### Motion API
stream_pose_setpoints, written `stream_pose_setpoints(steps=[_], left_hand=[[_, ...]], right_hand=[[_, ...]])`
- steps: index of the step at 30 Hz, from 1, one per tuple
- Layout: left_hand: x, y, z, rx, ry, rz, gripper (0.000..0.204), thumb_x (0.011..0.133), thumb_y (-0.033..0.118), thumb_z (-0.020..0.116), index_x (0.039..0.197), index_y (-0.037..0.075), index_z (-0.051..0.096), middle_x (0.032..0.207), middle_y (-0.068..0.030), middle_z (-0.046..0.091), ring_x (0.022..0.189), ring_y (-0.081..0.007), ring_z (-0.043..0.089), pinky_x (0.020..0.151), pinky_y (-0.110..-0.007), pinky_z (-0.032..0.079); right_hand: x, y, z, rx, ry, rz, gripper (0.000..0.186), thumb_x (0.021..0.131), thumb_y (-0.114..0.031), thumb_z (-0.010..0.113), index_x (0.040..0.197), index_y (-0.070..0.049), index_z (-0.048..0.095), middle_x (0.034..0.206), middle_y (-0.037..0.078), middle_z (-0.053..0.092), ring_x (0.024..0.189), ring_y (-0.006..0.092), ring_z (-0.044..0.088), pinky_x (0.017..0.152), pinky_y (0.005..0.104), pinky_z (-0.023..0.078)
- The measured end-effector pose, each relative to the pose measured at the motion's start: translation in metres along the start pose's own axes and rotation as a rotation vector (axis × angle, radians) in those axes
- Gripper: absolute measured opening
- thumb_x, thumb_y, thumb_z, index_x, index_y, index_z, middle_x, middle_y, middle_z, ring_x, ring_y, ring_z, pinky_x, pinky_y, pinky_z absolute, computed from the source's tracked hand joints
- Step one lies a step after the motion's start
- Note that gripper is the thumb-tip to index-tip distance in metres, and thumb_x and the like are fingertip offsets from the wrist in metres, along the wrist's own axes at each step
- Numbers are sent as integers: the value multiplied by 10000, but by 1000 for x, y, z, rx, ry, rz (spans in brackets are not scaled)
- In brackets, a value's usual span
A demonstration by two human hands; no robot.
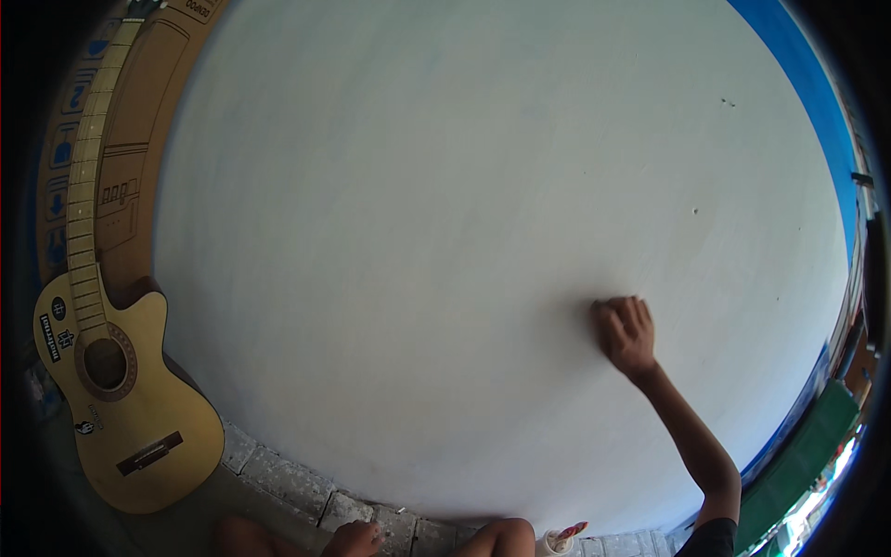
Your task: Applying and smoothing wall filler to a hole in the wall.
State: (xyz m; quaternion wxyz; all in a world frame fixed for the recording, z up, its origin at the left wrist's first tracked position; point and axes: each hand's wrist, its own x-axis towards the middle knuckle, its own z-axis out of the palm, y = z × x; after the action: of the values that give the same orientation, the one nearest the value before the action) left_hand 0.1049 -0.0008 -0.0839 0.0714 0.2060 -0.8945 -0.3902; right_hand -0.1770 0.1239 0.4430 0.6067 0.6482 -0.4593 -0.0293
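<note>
Wall (pixel 445 232), pale and filling the view past the knees and the left hand (pixel 353 538) resting curled low, has the right hand (pixel 626 334) pressed against it with fingers bunched, contents hidden, seemingly mid-rub; next stroke needs steady pressure, guitar (pixel 121 390) leaning left

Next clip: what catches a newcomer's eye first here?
The big pale wall fills nearly the whole view, with the right hand pressed against it right of centre. At the far left a yellow acoustic guitar leans upright beside a cardboard box. The left hand rests low by the paving stones.
</note>
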Motion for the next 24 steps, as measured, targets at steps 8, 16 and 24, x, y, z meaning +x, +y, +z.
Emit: stream_pose_setpoints(steps=[8, 16, 24], left_hand=[[-8, 3, -8, -50, 17, -38, 394, 836, 406, 612, 1055, 79, 630, 891, -177, 683, 883, -361, 655, 783, -454, 514], [-8, -4, -28, -15, 140, -24, 385, 823, 388, 638, 1036, 67, 640, 819, -173, 681, 813, -360, 662, 748, -443, 518], [-11, -1, -19, -48, 69, -8, 385, 827, 382, 630, 1039, 61, 640, 812, -166, 683, 797, -347, 665, 732, -433, 523]], right_hand=[[-25, -36, 11, 8, -65, -179, 227, 737, -55, 617, 952, -115, 576, 991, 90, 565, 860, 223, 559, 722, 388, 425], [28, 34, -24, -153, 196, 356, 240, 741, 16, 573, 971, -52, 562, 918, 125, 538, 827, 303, 519, 695, 390, 404], [-55, -41, 4, -7, -85, -234, 306, 648, -47, 628, 948, -63, 567, 1013, 147, 573, 862, 267, 573, 676, 388, 431]])
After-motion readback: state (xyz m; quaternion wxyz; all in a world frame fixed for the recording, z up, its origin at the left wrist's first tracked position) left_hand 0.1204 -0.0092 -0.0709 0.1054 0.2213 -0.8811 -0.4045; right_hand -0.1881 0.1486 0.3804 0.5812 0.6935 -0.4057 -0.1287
